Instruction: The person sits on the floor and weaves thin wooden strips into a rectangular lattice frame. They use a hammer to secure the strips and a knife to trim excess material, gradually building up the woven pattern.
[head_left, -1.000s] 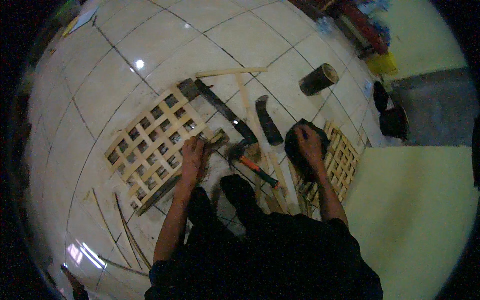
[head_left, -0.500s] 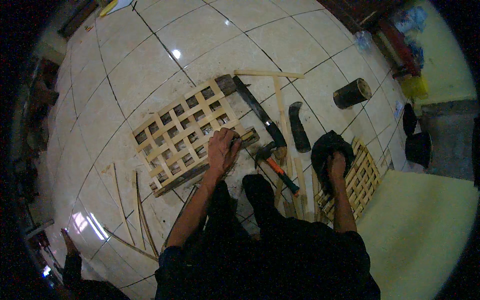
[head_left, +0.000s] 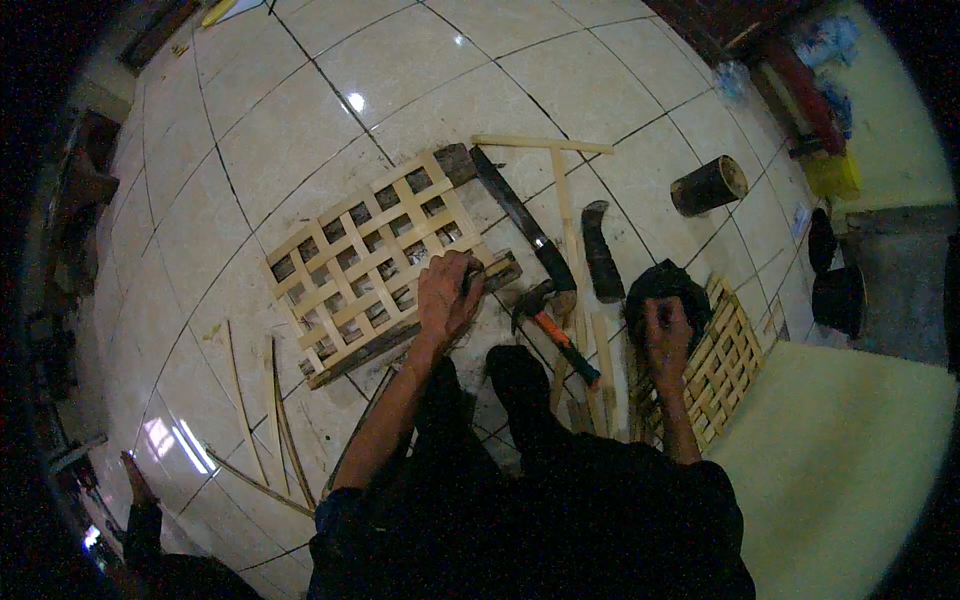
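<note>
A lattice of woven bamboo strips lies over wooden boards on the floor. My left hand rests on its near right corner, fingers curled and thumb drawn in. Whatever small thing it may pinch is too dark to tell. On my right, my right hand is at the near side of a black bag, its fingers bent together. What they hold, if anything, is hidden. Between the hands lie a claw hammer with an orange and black handle and a long-bladed machete.
A dark curved sheath and bamboo strips lie beyond the hammer. A second woven lattice is by my right arm. A dark cylinder lies farther right; thin strips lie left. Another person's foot shows lower left.
My right hand has drawn back a little out of the black bag, and its fingers show more. My left hand stays at the lattice corner. The view has shifted slightly.
</note>
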